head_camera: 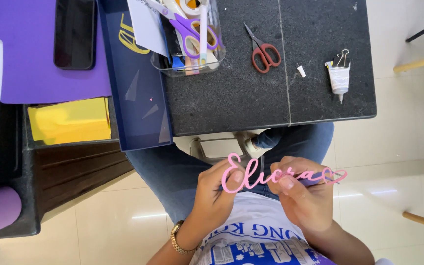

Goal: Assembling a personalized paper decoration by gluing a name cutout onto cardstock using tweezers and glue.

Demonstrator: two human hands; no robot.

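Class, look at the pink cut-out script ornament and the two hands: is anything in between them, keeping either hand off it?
Nothing visible. The left hand and the right hand both pinch the pink cut-out script ornament directly, over the lap. The red scissors and glue tube lie apart on the dark table.

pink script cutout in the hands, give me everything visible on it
The pink cutout is a thin, flat piece shaped as joined cursive lettering ending in an open heart outline at its right end. It looks like glossy card or plastic. It is held roughly level above the lap, in front of the dark table edge. The left hand pinches its left end, the right hand grips its middle and right part.
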